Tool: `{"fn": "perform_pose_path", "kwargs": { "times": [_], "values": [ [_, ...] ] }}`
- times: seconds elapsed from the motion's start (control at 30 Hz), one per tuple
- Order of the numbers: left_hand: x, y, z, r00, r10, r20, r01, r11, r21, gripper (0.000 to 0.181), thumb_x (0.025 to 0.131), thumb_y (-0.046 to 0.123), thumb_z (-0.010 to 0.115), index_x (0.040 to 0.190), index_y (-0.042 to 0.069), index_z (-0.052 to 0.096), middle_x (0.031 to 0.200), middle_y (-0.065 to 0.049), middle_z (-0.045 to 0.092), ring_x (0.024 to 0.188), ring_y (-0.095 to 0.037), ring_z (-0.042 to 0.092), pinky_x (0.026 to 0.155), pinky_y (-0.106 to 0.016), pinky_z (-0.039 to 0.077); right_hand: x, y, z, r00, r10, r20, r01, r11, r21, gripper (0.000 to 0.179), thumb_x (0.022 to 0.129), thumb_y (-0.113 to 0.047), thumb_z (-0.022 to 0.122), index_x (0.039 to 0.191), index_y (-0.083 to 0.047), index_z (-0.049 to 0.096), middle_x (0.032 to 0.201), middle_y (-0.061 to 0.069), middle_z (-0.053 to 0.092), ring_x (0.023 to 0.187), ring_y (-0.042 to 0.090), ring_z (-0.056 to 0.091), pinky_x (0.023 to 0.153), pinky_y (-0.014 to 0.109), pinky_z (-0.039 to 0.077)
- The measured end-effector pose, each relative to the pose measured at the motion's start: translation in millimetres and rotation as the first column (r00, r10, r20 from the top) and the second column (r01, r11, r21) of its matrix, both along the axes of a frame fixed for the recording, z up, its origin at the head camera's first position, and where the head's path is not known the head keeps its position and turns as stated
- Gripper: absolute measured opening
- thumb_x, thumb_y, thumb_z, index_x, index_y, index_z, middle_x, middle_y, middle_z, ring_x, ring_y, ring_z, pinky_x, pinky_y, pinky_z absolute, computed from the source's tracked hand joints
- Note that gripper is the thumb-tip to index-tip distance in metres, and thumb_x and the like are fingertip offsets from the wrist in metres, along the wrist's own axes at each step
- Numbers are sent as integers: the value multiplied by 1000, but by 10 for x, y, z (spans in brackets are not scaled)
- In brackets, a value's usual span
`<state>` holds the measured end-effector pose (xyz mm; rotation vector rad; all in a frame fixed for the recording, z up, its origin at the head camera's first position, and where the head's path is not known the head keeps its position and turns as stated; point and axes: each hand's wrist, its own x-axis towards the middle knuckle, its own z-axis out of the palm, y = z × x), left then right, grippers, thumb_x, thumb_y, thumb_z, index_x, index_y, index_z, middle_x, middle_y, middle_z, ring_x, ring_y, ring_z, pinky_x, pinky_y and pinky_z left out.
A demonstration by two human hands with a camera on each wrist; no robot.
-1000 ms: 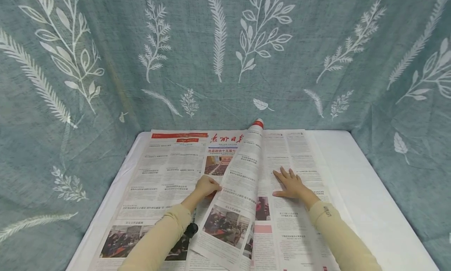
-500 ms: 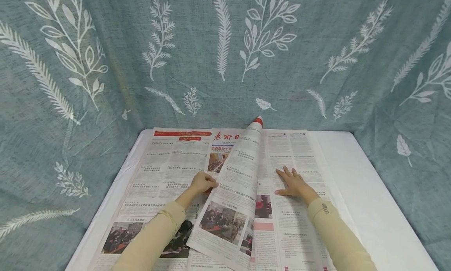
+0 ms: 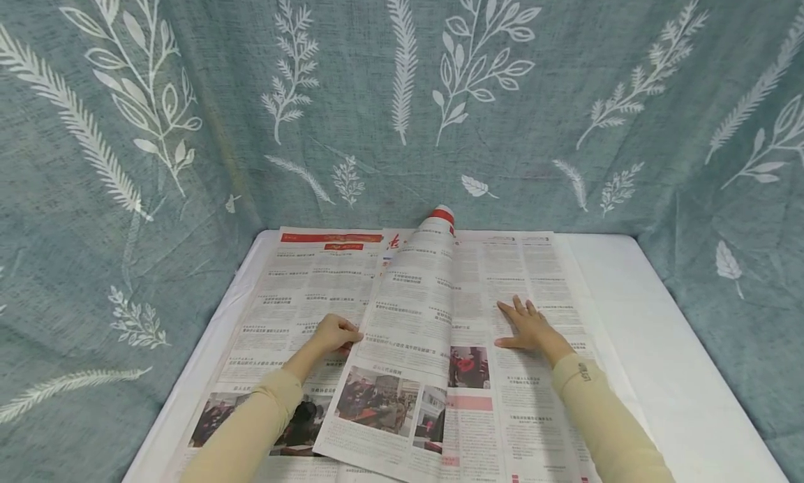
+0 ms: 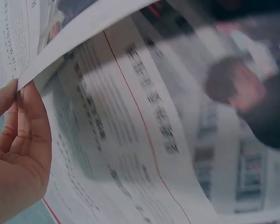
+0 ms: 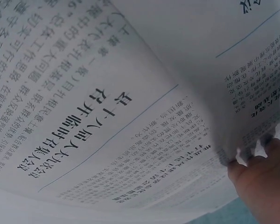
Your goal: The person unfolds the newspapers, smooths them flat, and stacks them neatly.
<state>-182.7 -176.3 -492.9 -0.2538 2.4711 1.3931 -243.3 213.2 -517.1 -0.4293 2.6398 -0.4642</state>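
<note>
A newspaper (image 3: 540,413) lies spread across a white table, one of its pages (image 3: 402,315) lifted and curled over in the middle. My left hand (image 3: 336,333) pinches the left edge of that page between thumb and fingers; the left wrist view shows the thumb on one side of the paper edge (image 4: 60,51) and the fingers on the other. Flat on the right-hand part of the newspaper rests my right hand (image 3: 527,327), its fingers spread. In the right wrist view only part of the right hand (image 5: 263,172) shows, on the printed sheet.
The white table (image 3: 666,371) shows to the right of the newspaper and along its left side. A grey-green curtain (image 3: 377,169) with white leaf patterns hangs behind the table and down both sides.
My left hand has moved to the left, drawing the page edge with it, so the page covers more of the left half and its masthead. My right hand stays in place.
</note>
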Motion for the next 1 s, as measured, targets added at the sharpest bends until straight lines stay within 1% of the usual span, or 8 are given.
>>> {"fn": "perform_pose_path", "kwargs": {
  "times": [0.07, 0.2, 0.4, 0.57, 0.77, 0.8, 0.87, 1.0],
  "values": [
    [18, -64, -4, 1000, -6, 6, 6, 1000, 0, 20, 86, 3, 65, 94, -15, 63, 70, -9, 62, 54, -8, 56, 55, -26, 55, -3, 3, 9, 1000, -4, 4, 4, 1000, 6, 94, 79, -51, 67, 149, -7, 21, 153, 31, 6, 139, 54, 2, 112, 65, 8],
    [28, -165, -35, 1000, 14, 12, -14, 1000, -15, 20, 86, 3, 65, 96, -14, 64, 70, -8, 61, 53, -8, 54, 54, -24, 54, -12, 16, 36, 1000, -9, 6, 9, 1000, 9, 95, 79, -51, 68, 149, -6, 22, 153, 31, 5, 139, 54, 2, 112, 66, 7],
    [2, -310, -78, 999, 46, 19, -44, 995, -94, 19, 84, 3, 67, 93, -14, 65, 67, -9, 62, 51, -8, 55, 51, -23, 53, -22, 20, 30, 999, -19, 32, 19, 1000, 3, 95, 80, -49, 68, 149, -6, 20, 153, 31, 3, 139, 54, 0, 112, 65, 5],
    [8, -485, -70, 997, 79, 25, -73, 976, -205, 16, 81, 2, 67, 88, -12, 64, 67, -13, 64, 51, -12, 58, 52, -27, 55, -37, 46, 2, 999, -24, 38, 23, 999, 23, 95, 80, -51, 67, 150, -7, 19, 154, 30, 2, 139, 53, -1, 112, 65, 6],
    [43, -632, -11, 993, 106, 45, -86, 943, -321, 17, 83, 4, 66, 91, -11, 63, 68, -13, 62, 52, -14, 56, 52, -27, 54, -42, 88, 14, 999, -28, 39, 27, 999, 26, 97, 79, -54, 66, 150, -7, 19, 154, 29, 2, 140, 53, -2, 113, 65, 5],
    [47, -648, 4, 994, 102, 45, -80, 933, -351, 18, 84, 5, 65, 91, -11, 63, 69, -13, 62, 52, -14, 56, 51, -27, 53, -42, 95, 17, 999, -28, 37, 27, 999, 26, 97, 79, -54, 66, 150, -7, 19, 154, 29, 1, 139, 53, -2, 112, 65, 5],
    [49, -679, 24, 993, 110, 39, -85, 908, -409, 17, 84, 5, 62, 88, -11, 63, 68, -15, 63, 51, -15, 55, 49, -26, 50, -39, 108, 28, 999, -25, 32, 25, 1000, 20, 97, 79, -54, 66, 149, -7, 19, 154, 30, 1, 139, 53, -2, 112, 65, 5],
    [57, -751, 34, 989, 144, 33, -105, 842, -529, 17, 80, 4, 56, 83, -11, 62, 67, -17, 62, 52, -19, 52, 47, -26, 43, -22, 131, 54, 1000, -16, 11, 16, 1000, 3, 96, 79, -53, 67, 148, -5, 22, 152, 32, 4, 138, 55, 0, 111, 67, 7]
  ]
}}
